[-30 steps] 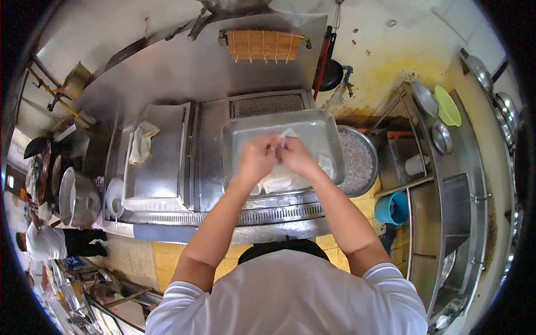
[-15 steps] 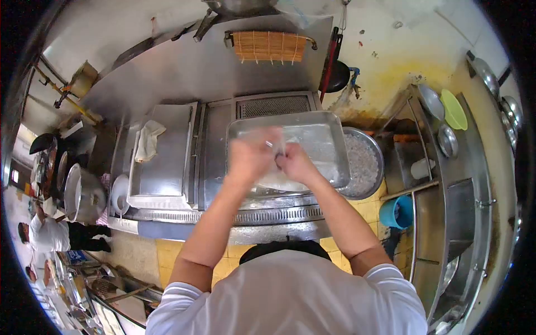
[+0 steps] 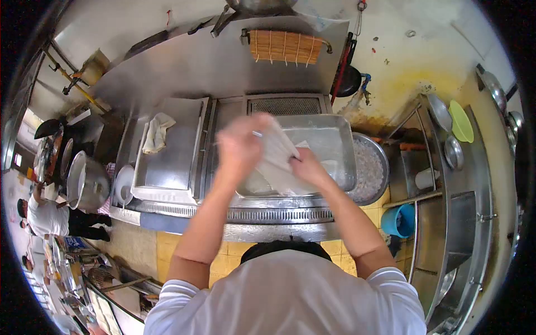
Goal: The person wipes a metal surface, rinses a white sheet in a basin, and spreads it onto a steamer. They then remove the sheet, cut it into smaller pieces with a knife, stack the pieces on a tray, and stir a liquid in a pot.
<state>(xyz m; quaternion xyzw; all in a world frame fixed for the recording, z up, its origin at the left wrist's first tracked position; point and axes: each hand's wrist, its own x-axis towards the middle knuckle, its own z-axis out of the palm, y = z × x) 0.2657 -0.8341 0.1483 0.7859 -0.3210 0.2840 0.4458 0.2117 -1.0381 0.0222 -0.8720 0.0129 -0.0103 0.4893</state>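
Observation:
A thin whitish sheet, which looks like a plastic bag or a fine cloth, is stretched slantwise between my hands. My left hand is smeared by motion at the sheet's upper left edge and appears closed on it; a ring shows on a finger. At the sheet's right edge, my right hand grips it with fingers curled in. Beneath both hands lies a rectangular metal tray, its left part covered by the sheet and my left hand. Some clear or wet material seems to lie in the tray.
Beside the tray stands a round metal bowl of pale, chunky contents. A folded cloth lies on the left steel counter. A blue bucket is on the floor at right, near steel shelving. At far left another person stands.
My left hand has moved slightly up and left relative to the tray. The whitish sheet now spreads wide between my hands, where before it was bunched and hardly visible. The view has shifted slightly.

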